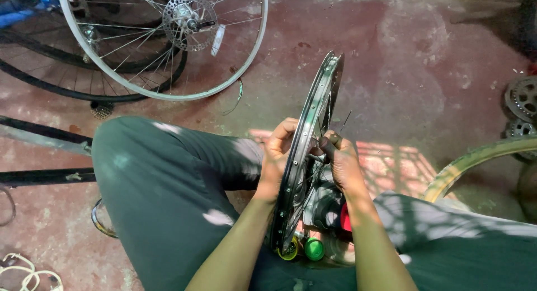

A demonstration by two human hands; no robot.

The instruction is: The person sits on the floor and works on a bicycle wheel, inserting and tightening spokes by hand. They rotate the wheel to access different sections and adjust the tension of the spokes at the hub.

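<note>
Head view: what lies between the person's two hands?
The dark wheel rim, held upright on edge, stands between the left hand and the right hand, as the head view shows.

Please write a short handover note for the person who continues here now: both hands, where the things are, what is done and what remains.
Left hand: grips the wheel rim, held upright on edge between the knees.
Right hand: shut on a dark-handled tool at the spokes.
Nearby: green cap below the rim; a spoked wheel with disc on the floor ahead.
Done: cannot tell which spokes are finished.
Left: probably the remaining spokes.
</note>
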